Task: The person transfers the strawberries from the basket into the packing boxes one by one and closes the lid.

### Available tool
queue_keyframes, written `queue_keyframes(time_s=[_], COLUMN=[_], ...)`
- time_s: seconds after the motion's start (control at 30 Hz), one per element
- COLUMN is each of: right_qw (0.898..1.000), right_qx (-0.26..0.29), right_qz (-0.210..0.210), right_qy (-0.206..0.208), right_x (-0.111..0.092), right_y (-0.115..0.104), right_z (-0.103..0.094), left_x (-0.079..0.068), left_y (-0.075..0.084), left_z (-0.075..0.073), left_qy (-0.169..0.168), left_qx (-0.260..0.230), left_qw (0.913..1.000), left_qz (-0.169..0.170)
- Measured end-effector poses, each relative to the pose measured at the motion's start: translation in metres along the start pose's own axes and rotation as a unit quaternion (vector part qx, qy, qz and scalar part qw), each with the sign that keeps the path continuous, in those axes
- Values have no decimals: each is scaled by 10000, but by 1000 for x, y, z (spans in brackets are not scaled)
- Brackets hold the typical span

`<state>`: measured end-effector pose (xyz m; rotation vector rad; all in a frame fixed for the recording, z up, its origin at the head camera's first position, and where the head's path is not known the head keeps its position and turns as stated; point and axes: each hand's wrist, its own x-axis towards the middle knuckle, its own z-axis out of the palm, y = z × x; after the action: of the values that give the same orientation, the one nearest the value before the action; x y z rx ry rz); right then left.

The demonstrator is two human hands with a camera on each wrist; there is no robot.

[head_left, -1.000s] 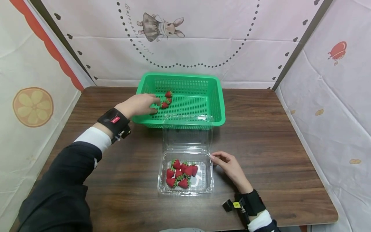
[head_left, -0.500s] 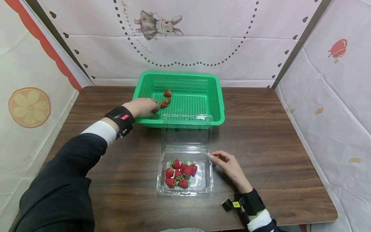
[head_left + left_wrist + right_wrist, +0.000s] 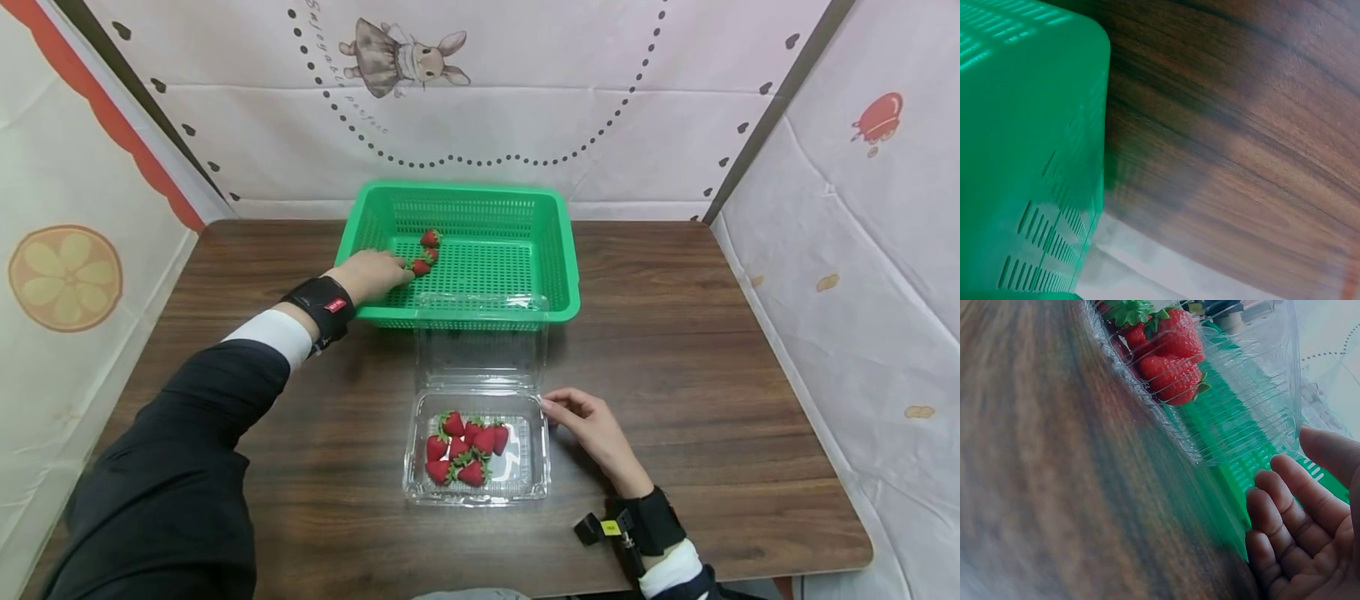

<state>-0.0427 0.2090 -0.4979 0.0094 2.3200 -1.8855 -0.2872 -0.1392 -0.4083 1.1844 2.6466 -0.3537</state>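
Note:
My left hand (image 3: 372,273) reaches over the near-left side of the green basket (image 3: 566,258), fingers pointing down inside. Its fingertips are hidden in the head view and the hand is out of frame in the left wrist view, so I cannot tell whether it grips a strawberry. Several strawberries (image 3: 422,267) lie just beyond these fingers. My right hand (image 3: 588,421) pinches the right edge of a clear plastic clamshell box (image 3: 525,487) between thumb and index finger; the other fingers (image 3: 1264,509) are loosely bent. Inside the box sits a cluster of strawberries (image 3: 459,448).
The clamshell's raised clear lid (image 3: 482,354) leans back and overlaps the basket's near rim. Everything stands on a brown wooden table (image 3: 712,375). Printed white cloth screens (image 3: 480,133) enclose the back and both sides.
My left hand has moved in over the basket's near-left corner and lowered; a strawberry seen under its fingers earlier is now hidden. The right hand and box stay as they were.

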Motion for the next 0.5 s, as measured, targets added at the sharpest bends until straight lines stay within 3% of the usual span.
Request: queue_keyframes(time_s=[0.33,0.5], right_qw=[10000,10000], right_qx=[16,10], right_qz=[33,55], right_qy=[39,18], right_x=[0,0], right_y=[-1,-1], right_z=[-1,-1], left_x=[6,4], left_y=[-3,-3], left_z=[2,4], left_qy=[-101,15], left_qx=[150,148], left_qw=[9998,9999], left_qz=[-4,70])
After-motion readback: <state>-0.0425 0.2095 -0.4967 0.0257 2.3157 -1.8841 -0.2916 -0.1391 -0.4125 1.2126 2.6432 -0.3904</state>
